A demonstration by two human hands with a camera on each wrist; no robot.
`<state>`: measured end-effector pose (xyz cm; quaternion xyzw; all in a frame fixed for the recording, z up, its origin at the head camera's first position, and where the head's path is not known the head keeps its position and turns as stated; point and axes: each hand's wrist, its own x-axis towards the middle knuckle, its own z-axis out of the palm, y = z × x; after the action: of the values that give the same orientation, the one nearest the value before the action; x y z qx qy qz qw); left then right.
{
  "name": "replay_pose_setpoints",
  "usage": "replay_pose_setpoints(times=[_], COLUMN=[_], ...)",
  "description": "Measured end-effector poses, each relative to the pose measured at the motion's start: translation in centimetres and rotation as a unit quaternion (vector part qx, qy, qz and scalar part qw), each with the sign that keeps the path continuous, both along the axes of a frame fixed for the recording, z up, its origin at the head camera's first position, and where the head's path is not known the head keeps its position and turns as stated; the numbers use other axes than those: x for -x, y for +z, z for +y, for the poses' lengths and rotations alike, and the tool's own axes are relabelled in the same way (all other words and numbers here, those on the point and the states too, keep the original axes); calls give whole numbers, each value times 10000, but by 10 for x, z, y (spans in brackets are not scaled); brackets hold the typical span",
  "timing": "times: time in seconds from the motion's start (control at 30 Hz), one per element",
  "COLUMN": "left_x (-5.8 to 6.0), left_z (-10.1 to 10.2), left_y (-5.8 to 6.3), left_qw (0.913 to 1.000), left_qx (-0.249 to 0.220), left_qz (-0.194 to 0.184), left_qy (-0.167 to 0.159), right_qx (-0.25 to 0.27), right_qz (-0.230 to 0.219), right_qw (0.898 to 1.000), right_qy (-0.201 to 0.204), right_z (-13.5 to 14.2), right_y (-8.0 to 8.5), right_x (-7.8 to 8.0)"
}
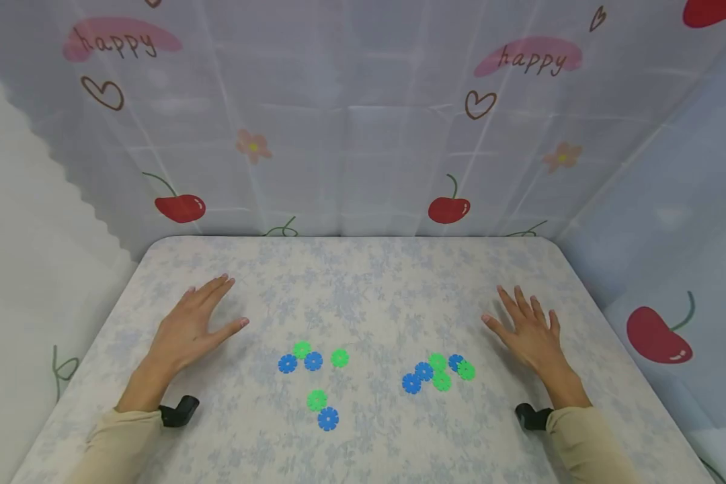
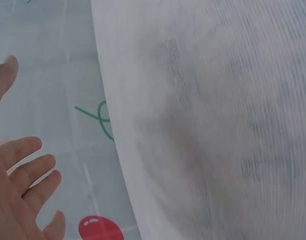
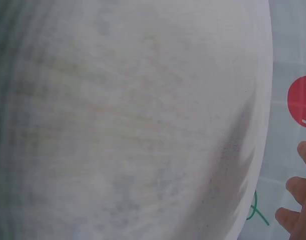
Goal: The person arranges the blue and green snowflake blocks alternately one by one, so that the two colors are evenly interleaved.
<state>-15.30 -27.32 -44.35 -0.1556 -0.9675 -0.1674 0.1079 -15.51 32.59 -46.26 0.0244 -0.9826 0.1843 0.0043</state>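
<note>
In the head view my left hand is over the left side of the table, fingers extended and thumb apart, holding nothing. My right hand is over the right side with its fingers spread, also holding nothing. Between the hands lie small notched plastic discs in two groups. The left group has blue discs and green discs, with a green disc and a blue disc nearer the front. Closer to my right hand, blue discs and green discs lie bunched, some overlapping.
A pale cloth with a blue floral pattern covers the table. Behind it hangs a white curtain printed with cherries, hearts and flowers. Black wrist cameras sit by the left cuff and the right cuff.
</note>
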Motion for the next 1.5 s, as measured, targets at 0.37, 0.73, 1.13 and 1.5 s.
replay_pose_setpoints(times=[0.37,0.73,1.13,1.5], left_x=[-9,-25,-36,-36], left_z=[31,54,72,75], left_y=[-4,-18,-30,-35], left_qw=[9798,9508,9504,9521], left_qx=[-1876,-2778,-2606,-2469], left_qz=[-647,-1107,-1644,-1738], left_qy=[-245,-815,-419,-483], right_qx=[738,1233,1446,1490], right_qz=[34,151,-169,-90], right_qw=[9973,9919,9890,9884], right_qy=[-12,-257,-269,-270], right_z=[-2,-17,-34,-50], right_y=[-5,3,3,4], right_x=[6,13,12,10])
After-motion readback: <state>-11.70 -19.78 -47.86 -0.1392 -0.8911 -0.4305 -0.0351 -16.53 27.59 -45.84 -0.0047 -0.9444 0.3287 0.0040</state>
